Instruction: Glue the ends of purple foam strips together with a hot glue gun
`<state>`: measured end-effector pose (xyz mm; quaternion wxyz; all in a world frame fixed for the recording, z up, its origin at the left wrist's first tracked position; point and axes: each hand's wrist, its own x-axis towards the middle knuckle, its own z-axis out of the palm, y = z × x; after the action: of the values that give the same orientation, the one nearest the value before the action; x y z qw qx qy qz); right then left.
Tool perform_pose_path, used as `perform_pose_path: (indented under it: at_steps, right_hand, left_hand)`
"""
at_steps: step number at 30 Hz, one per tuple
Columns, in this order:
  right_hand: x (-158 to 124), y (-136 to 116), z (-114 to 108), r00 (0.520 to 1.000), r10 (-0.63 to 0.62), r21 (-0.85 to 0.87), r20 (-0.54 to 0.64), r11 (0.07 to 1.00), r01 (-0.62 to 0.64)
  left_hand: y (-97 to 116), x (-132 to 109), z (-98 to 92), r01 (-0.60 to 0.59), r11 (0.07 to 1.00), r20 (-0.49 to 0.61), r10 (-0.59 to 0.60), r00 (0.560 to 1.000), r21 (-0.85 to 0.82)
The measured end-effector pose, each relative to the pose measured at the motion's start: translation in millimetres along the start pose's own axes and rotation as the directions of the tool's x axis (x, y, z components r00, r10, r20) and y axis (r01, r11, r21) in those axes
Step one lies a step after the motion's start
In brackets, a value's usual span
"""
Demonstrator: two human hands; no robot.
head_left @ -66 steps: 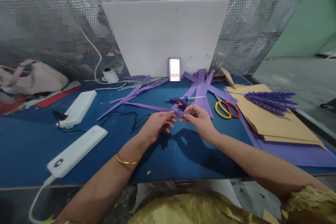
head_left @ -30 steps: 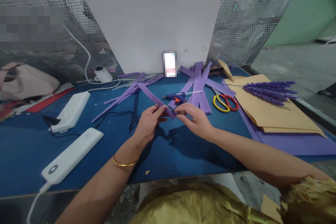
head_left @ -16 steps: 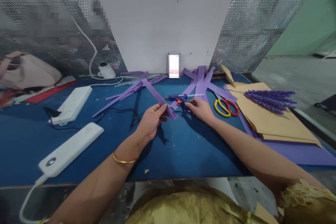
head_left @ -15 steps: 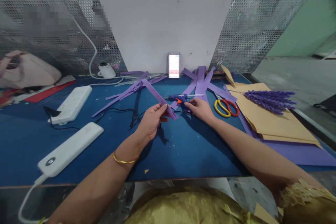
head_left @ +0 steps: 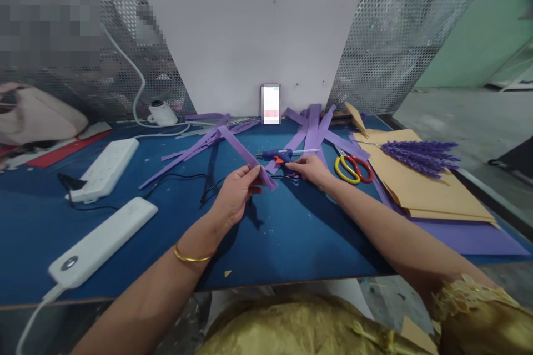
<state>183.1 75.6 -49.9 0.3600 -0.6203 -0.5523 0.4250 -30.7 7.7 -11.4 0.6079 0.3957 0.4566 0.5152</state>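
Note:
Between the thumb and fingers of my left hand [head_left: 238, 191] is a purple paper strip [head_left: 237, 145]. It slants up to the left, and its lower end looks doubled over. My right hand [head_left: 311, 171] is closed at the handle of a blue hot glue gun [head_left: 272, 153] with an orange trigger. The nozzle points left toward the strip, and a clear glue stick [head_left: 306, 151] juts out of its back. The fingers partly hide the handle. Right of this hand lie scissors [head_left: 353, 170] with one yellow and one red handle.
More purple strips [head_left: 313, 127] lie behind the glue gun, and others [head_left: 187, 150] lie left. A lavender bunch [head_left: 420, 158] rests on brown paper [head_left: 433, 199] at right. At left are a power strip [head_left: 104, 169], a white power bank [head_left: 104, 241] and a black cord [head_left: 179, 175]. A phone [head_left: 271, 104] leans on a white board [head_left: 258, 39].
The whole scene has shifted slightly left as my head turned a little. Both hands keep nearly the same pose, with the strip and glue gun in the same arrangement.

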Motion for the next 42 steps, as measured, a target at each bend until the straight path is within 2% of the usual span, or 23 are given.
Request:
perform_pose_path:
  at_steps: [6, 12, 20, 26, 28, 31, 32, 34, 36, 37, 39, 42]
  right_hand:
    - [2, -1, -7, 0.997, 0.054, 0.231, 0.058, 0.971, -0.066]
    - [-9, -6, -13, 0.991, -0.024, 0.447, 0.132, 0.894, -0.038]
    - [-28, -17, -9, 0.985, -0.138, 0.559, 0.107, 0.828, 0.055]
    - [-36, -17, -4, 0.970, -0.184, 0.659, 0.160, 0.751, 0.034]
    - [-37, -18, -4, 0.964, -0.255, 0.658, 0.076, 0.740, 0.144]
    - [-42, -22, -4, 0.924, -0.377, 0.640, -0.064, 0.695, 0.328]
    - [-45, -24, -5, 0.920, -0.386, 0.652, -0.065, 0.681, 0.332]
    - [-49, -26, -6, 0.936, -0.352, 0.690, -0.012, 0.674, 0.263]
    - [-54, -27, -6, 0.945, -0.327, 0.674, 0.010, 0.700, 0.235]
    - [-57, -28, -6, 0.941, -0.337, 0.638, -0.001, 0.724, 0.260]
    - [-64, -29, -6, 0.920, -0.392, 0.543, 0.009, 0.775, 0.325]
    - [-78, -33, -5, 0.874, -0.468, 0.419, 0.132, 0.825, 0.378]
  left_hand:
    - [0, 2, -1.4, 0.002, 1.000, -0.018, -0.002, 1.000, -0.016]
    - [0, 2, -4.2, -0.004, 1.000, -0.029, 0.004, 1.000, -0.023]
    - [2, 2, -3.9, -0.016, 0.999, -0.005, 0.016, 1.000, -0.035]
    - [1, 1, -2.0, -0.002, 0.998, 0.002, 0.003, 1.000, -0.063]
    - [2, 1, -1.7, 0.000, 0.996, 0.004, 0.000, 1.000, -0.084]
    - [5, 1, -2.4, -0.010, 0.994, -0.008, 0.009, 1.000, -0.111]
    - [6, 1, -3.0, -0.017, 0.993, -0.011, 0.016, 1.000, -0.119]
    - [8, 2, -4.7, -0.030, 0.990, -0.019, 0.028, 0.999, -0.140]
    - [8, 4, -7.0, -0.042, 0.985, -0.027, 0.038, 0.999, -0.169]
    - [9, 5, -8.2, -0.044, 0.982, -0.028, 0.040, 0.999, -0.185]
    - [9, 7, -10.4, -0.045, 0.973, -0.026, 0.041, 0.999, -0.226]
    - [10, 8, -12.5, -0.040, 0.957, -0.021, 0.036, 0.999, -0.286]
